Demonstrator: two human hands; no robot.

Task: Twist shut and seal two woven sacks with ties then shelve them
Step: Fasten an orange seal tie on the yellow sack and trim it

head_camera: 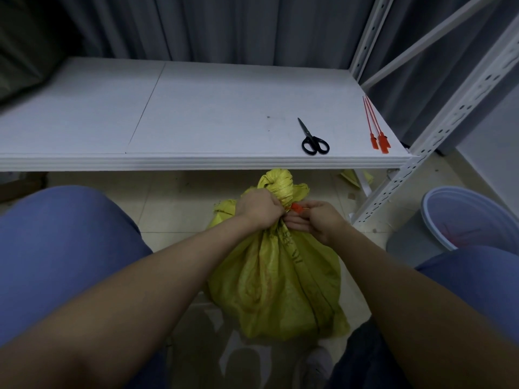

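A yellow woven sack (276, 279) stands on the floor between my knees, its neck twisted into a bunch below the shelf edge. My left hand (259, 207) grips the twisted neck. My right hand (320, 220) pinches an orange tie (296, 208) that sits against the neck, right beside my left hand. How far the tie wraps round the neck is hidden by my fingers. A few spare orange ties (376, 127) lie at the right end of the white shelf (196, 113).
Black-handled scissors (313, 140) lie on the shelf near its front edge. The white slotted shelf upright (438, 141) rises at right. A grey bin (466, 220) stands on the floor at right. A scrap of yellow sacking (356, 176) lies under the shelf.
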